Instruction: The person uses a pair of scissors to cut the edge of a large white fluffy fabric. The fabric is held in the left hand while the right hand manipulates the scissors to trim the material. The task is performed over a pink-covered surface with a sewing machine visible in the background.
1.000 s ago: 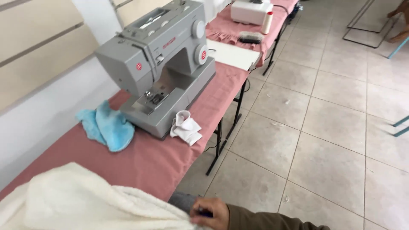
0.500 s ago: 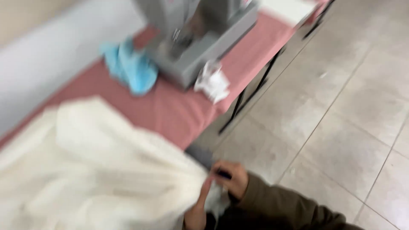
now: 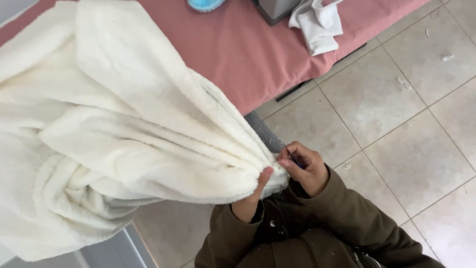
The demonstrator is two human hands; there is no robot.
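The fleece (image 3: 114,144) now hangs bunched off the pink table (image 3: 238,54). The left hand (image 3: 250,198) pinches its edge; the right hand (image 3: 305,166) grips a dark tool there.

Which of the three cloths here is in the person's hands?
The big white fleece blanket. The small white cloth and the blue cloth lie untouched on the pink table.

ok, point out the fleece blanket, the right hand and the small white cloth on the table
white fleece blanket (image 3: 124,144), head view, middle of the bunched folds
right hand (image 3: 306,166), head view, back of the hand
small white cloth (image 3: 320,22), head view, centre of the crumpled piece
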